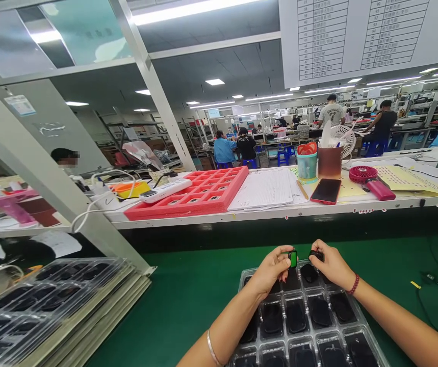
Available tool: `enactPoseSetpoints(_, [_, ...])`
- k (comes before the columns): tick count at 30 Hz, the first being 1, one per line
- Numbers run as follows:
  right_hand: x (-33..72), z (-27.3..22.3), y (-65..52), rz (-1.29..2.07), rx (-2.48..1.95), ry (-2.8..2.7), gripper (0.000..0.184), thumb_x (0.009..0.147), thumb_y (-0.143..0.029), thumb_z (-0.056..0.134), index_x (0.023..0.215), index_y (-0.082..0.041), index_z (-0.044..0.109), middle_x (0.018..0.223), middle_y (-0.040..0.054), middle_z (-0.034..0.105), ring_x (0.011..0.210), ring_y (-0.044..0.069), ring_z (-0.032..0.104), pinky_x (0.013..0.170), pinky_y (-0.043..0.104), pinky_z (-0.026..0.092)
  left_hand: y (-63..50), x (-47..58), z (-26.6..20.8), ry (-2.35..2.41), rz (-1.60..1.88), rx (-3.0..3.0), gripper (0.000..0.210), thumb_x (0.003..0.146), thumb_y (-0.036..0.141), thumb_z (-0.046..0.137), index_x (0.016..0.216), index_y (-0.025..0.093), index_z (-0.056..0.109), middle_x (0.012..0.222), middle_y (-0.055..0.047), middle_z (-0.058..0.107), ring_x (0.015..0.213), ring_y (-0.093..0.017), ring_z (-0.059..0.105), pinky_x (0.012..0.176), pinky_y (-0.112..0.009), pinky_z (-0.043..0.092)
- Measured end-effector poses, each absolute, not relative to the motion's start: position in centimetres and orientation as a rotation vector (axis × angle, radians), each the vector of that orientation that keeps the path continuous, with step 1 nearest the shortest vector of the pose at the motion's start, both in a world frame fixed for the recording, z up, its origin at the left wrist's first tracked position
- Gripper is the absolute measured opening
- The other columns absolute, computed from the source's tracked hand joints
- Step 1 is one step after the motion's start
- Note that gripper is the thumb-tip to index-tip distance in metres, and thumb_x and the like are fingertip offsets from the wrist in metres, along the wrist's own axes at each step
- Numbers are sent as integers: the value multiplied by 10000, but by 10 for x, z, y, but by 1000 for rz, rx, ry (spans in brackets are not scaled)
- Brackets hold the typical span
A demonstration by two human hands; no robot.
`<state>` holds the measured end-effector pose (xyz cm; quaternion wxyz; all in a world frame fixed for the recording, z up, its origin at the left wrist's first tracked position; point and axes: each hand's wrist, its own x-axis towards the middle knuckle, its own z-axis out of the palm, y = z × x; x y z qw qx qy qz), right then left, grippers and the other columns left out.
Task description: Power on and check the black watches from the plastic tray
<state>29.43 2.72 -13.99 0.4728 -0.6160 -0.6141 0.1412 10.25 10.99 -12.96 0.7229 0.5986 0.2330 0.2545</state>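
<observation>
My left hand (pixel 270 271) pinches a small black-framed rectangular piece with a green face (pixel 292 259), shaped like a smartwatch case, between thumb and fingers. Just to its right, my right hand (pixel 333 266) has its fingers closed on a small black piece (pixel 315 255), whose exact kind I cannot make out. The two pieces are apart. Both hands are over the far end of a clear plastic tray (pixel 303 338) with rows of pockets. Dark rounded rectangular pieces (pixel 295 315) lie in its pockets; my hands and forearms cover some of them.
The tray lies on a green work surface (pixel 188 285). At left are stacked trays (pixel 69 300) and a slanted metal post (pixel 100 229). The shelf ahead bears a red foam tray (pixel 226 183), papers (pixel 266 188), a phone (pixel 326 191) and a small fan (pixel 363 174). People sit farther back.
</observation>
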Motion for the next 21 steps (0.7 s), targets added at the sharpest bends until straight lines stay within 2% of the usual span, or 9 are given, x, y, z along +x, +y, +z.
enactPoseSetpoints(4, [301,-154,35,487,-1462,-1394,105,770,-272,516,722,-222,438,600,-59,473,548,135,481,537,251,382,110,102,-129,512,560,1328,532,680,405,693,1101,140,506,898,-52,592,410,-6,417,401,-175,259])
enactPoseSetpoints(11, [302,-150,34,561,-1423,-1385,99,764,-260,530,722,-215,452,591,-58,485,525,122,471,506,237,390,108,102,-126,535,558,1302,527,665,394,708,1094,148,527,888,-42,594,403,3,398,400,-173,269])
enactPoseSetpoints(13, [302,-150,34,565,-1419,-1387,99,766,-255,529,721,-214,451,594,-56,486,521,118,468,502,235,391,106,102,-124,553,556,1283,511,675,380,696,1100,151,529,919,-57,601,444,-22,470,411,-173,303])
enactPoseSetpoints(16, [303,-151,34,566,-1416,-1390,94,766,-258,534,736,-214,457,604,-55,484,527,118,473,503,236,395,103,103,-121,591,533,1255,481,700,319,647,1132,159,510,1006,-97,603,658,-127,625,463,-179,382])
enactPoseSetpoints(18, [303,-152,35,565,-1417,-1395,92,765,-267,540,752,-215,465,612,-53,479,540,123,479,507,238,396,102,103,-120,614,518,1265,464,694,259,621,1131,165,498,1029,-104,608,751,-165,646,483,-179,402])
enactPoseSetpoints(21, [305,-154,35,569,-1430,-1414,105,769,-289,540,758,-217,464,623,-48,477,566,135,491,528,249,396,101,103,-119,643,553,1337,441,663,180,619,1086,162,494,959,-85,636,674,-139,637,459,-166,368])
